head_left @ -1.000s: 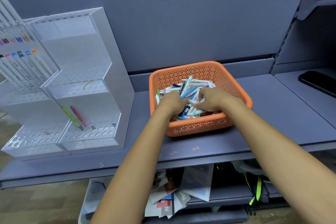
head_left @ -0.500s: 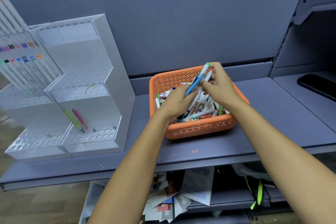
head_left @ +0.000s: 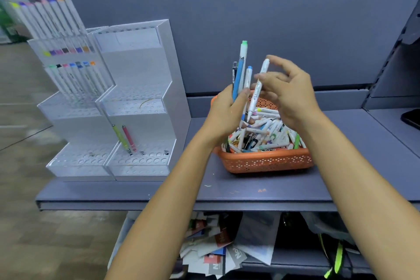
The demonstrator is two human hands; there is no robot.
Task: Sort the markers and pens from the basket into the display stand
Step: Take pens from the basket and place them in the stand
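A grey-blue shelf (head_left: 250,186) is seen beneath the grip, where pens (head_left: 237,79) are held bunched by the left hand (head_left: 225,113) and a white pen (head_left: 258,88) is pinched by the right hand (head_left: 291,95). An orange basket (head_left: 266,161) is set on the shelf directly below the grip. A white stand (head_left: 145,120) is placed on it left of the grip, near the basket but apart from it. Small orange marks (head_left: 261,190) are seen on the bare surface below the grip, between the basket and the front edge. Far right of the grip, a dark flat thing (head_left: 411,118) is laid on a neighbouring section, cut off by the frame.
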